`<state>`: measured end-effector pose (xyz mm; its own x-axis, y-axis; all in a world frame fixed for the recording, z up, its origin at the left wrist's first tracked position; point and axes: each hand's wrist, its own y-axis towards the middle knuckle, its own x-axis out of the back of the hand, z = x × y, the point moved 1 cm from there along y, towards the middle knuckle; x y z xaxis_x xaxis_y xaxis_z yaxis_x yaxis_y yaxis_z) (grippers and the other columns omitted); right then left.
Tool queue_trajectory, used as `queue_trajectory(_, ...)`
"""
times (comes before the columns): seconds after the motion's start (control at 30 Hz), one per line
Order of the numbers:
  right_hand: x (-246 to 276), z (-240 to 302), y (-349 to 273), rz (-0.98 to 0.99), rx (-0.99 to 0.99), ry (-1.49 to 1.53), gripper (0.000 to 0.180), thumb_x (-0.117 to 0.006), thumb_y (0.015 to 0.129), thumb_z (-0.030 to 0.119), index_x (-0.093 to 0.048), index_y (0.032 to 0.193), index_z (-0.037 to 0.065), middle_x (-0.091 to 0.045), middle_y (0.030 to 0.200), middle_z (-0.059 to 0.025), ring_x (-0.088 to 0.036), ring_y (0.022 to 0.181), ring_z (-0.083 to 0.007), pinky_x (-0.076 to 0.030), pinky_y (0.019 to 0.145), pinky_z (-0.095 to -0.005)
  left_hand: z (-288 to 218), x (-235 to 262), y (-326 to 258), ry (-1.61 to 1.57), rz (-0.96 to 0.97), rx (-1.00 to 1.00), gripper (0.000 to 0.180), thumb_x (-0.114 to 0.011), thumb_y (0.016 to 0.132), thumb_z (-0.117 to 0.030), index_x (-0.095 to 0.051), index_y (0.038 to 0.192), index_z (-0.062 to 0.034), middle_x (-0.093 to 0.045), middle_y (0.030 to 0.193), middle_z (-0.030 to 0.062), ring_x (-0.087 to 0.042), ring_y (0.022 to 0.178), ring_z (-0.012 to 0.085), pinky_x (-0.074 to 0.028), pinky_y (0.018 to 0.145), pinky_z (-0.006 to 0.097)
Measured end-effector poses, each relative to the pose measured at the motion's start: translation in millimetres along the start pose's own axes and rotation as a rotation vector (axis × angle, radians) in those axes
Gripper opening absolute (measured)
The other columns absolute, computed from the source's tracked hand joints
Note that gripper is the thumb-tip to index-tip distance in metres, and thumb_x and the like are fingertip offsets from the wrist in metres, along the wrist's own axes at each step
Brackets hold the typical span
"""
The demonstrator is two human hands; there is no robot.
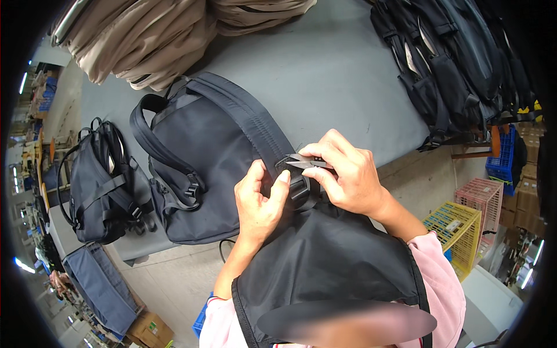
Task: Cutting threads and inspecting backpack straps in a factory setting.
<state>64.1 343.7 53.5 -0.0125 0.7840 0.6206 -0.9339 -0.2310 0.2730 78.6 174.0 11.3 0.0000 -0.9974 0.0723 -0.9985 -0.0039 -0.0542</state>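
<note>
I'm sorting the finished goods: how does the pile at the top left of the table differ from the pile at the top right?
The heap of beige fabric bags is light tan, while the stack of black fabric backpacks is dark. The beige heap lies wholly on the grey table; the black stack hangs over the table's right edge. Straps and buckles show on the black stack; few show on the beige heap. Both are soft goods piled at the table's far side.
</note>
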Motion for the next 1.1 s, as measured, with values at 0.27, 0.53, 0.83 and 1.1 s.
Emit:
queue_trajectory(0.27, -1, -1, 0, -0.001, 0.104, -0.100, 0.021, -0.069, 0.072, 0.011, -0.061, 0.091, 0.006, -0.055, 0.076, -0.0059, -0.057, 0.057, -0.0234, -0.046, 0.053, -0.0327, 3, 3, -1, -0.030, 0.033, 0.017, 0.027, -0.064, 0.078, -0.004, -0.039, 0.067, -0.0034, -0.035, 0.056, -0.0032, -0.030, 0.052, 0.0052, -0.025, 0.046, 0.023)
queue_trajectory(0.53, -4, -6, -4, -0.011, 0.166, -0.157, 0.023, -0.072, 0.068, 0.007, -0.064, 0.089, 0.004, -0.057, 0.070, -0.0067, -0.056, 0.054, -0.0235, -0.046, 0.052, -0.0312, -4, 3, -3, -0.122, 0.093, 0.154, 0.021, -0.061, 0.081, -0.003, -0.043, 0.071, -0.0025, -0.040, 0.059, -0.0067, -0.031, 0.054, 0.0015, -0.026, 0.047, 0.020)
queue_trajectory(0.83, -14, -16, -14, 0.022, -0.040, 0.074, 0.018, -0.068, 0.072, 0.000, -0.065, 0.090, 0.001, -0.056, 0.072, -0.0079, -0.057, 0.061, -0.0184, -0.047, 0.058, -0.0277, -6, 0, -2, -0.114, 0.106, 0.196, 0.010, -0.060, 0.083, -0.004, -0.052, 0.079, 0.0011, -0.050, 0.066, -0.0047, -0.038, 0.056, 0.0007, -0.031, 0.049, 0.019)
queue_trajectory(1.1, -14, -11, -14, -0.015, -0.158, 0.245, 0.017, -0.064, 0.075, -0.004, -0.063, 0.092, -0.002, -0.055, 0.080, -0.0082, -0.053, 0.066, -0.0157, -0.044, 0.061, -0.0253, 2, 6, 2, -0.095, 0.140, 0.188, 0.013, -0.060, 0.084, -0.007, -0.052, 0.077, -0.0009, -0.048, 0.063, -0.0052, -0.036, 0.057, 0.0013, -0.029, 0.050, 0.019)
